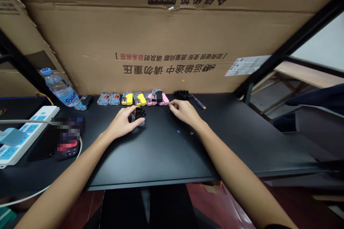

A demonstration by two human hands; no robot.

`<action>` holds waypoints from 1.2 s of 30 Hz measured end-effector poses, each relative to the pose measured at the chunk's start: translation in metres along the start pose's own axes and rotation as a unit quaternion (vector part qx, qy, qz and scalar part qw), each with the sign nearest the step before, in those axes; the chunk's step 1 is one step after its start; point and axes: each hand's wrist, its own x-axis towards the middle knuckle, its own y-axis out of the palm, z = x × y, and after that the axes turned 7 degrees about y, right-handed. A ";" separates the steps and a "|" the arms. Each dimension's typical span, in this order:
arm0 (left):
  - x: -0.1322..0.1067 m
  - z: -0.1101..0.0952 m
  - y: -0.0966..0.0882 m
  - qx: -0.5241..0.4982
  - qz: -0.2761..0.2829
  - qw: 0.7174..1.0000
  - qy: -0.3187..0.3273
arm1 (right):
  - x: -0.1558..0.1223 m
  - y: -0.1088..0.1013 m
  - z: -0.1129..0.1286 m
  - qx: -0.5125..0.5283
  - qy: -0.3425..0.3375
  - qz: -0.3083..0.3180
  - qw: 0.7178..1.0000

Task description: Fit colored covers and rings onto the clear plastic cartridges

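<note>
My left hand (123,122) is closed around a small black and clear plastic device (139,114), its fingers curled over the far side and the thumb along the near side. To the right, my right hand (182,111) has thumb and fingertips together at the table top, by some tiny dark pieces (166,109); what lies between the fingertips is too small to make out. Behind the hands stands a row of small devices: clear ones (108,98), yellow ones (133,98) and pink ones (164,99), with a black and clear one (157,95) on top of the pink.
Black parts (183,94) and a screwdriver (199,101) lie at the back right. A blue disc (178,131) and a small ring (191,133) rest on the black table (150,161). At left are a water bottle (59,87) and a power strip (25,132). Cardboard (161,32) walls the back.
</note>
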 end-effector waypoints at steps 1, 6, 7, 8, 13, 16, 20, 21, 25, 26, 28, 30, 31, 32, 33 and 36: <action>0.000 0.000 0.000 0.002 0.001 1.000 0.001 | 0.001 0.001 -0.002 -0.022 0.022 0.010 0.999; 0.001 -0.002 -0.001 0.018 -0.001 1.000 0.009 | -0.002 0.009 0.005 -0.086 0.033 0.020 0.996; 0.001 -0.001 -0.002 0.019 -0.002 1.000 0.008 | -0.003 0.010 0.007 -0.095 0.033 0.025 0.995; 0.001 -0.001 -0.002 0.019 -0.003 1.000 0.008 | -0.004 0.011 0.009 -0.103 0.034 0.031 0.994; 0.000 -0.001 -0.002 0.025 -0.002 1.000 0.004 | -0.010 0.017 0.021 -0.094 0.000 0.052 0.994; 0.000 -0.001 -0.002 0.027 -0.002 1.000 0.002 | -0.015 0.021 0.030 -0.056 -0.036 0.069 0.995; 0.000 0.001 -0.001 0.020 0.000 1.000 0.003 | -0.019 0.022 0.036 0.001 -0.075 0.063 0.995; 0.000 0.002 -0.001 0.012 0.000 1.000 0.004 | -0.019 0.022 0.035 0.018 -0.085 0.042 0.995; 0.000 0.002 -0.001 -0.025 -0.008 1.000 -0.001 | -0.016 0.025 0.027 0.059 -0.127 -0.003 0.990; -0.001 0.001 -0.001 -0.030 -0.008 0.999 -0.005 | -0.015 0.026 0.025 0.061 -0.142 0.015 0.988; -0.001 -0.001 -0.002 -0.034 -0.003 0.999 -0.015 | -0.015 0.029 0.022 0.064 -0.170 0.059 0.982; 0.000 -0.003 -0.003 -0.029 0.000 0.999 -0.021 | -0.015 0.031 0.021 0.067 -0.184 0.088 0.977; 0.000 -0.004 -0.004 -0.024 -0.002 0.999 -0.022 | -0.015 0.032 0.022 0.070 -0.183 0.095 0.976; 0.000 -0.004 -0.004 -0.020 -0.005 1.000 -0.020 | -0.015 0.033 0.022 0.073 -0.179 0.100 0.976; 0.000 -0.004 -0.004 -0.016 -0.007 1.000 -0.017 | -0.014 0.033 0.022 0.078 -0.173 0.105 0.976; 0.000 -0.004 -0.004 -0.015 -0.007 1.000 -0.010 | -0.012 0.034 0.022 0.095 -0.149 0.125 0.976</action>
